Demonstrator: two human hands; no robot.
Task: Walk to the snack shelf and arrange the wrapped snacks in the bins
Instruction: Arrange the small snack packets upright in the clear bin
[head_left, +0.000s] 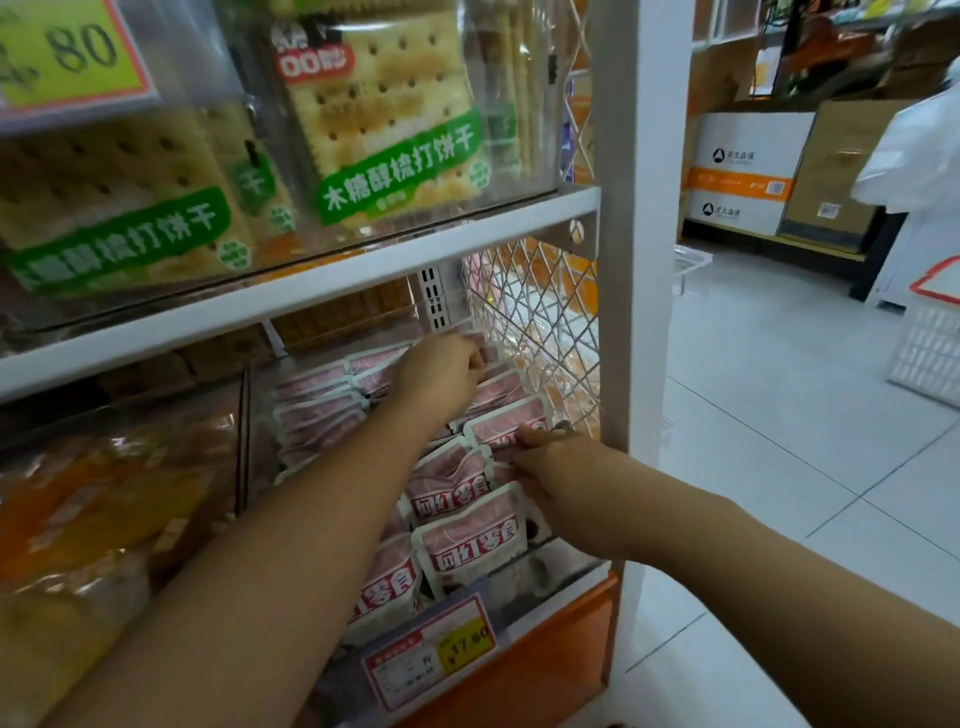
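Pink-and-white wrapped snack packets (470, 525) stacked in rows inside clear plastic bin (566, 566), lower level, under white metal shelf board (311, 291). Left hand (441, 366) deep at bin rear, fingers curled onto back packets; actual grip blurred, cannot tell. Right hand (558, 473) at bin's right side, thumb and fingers pinching top edge of upright pink packet (511, 421). Red-and-yellow price tag (431, 657) on bin front. White diamond-mesh side panel (540, 312) just right of bin. Green-labelled cracker packs (384, 119) on the level above.

To your right, a pale tiled floor (779, 415) runs back to 2 boxes side by side: a white-and-orange box (743, 166) and a brown box (841, 171). A white upright post (654, 260) rises close before you, and a white slatted crate (930, 353) sits far right.
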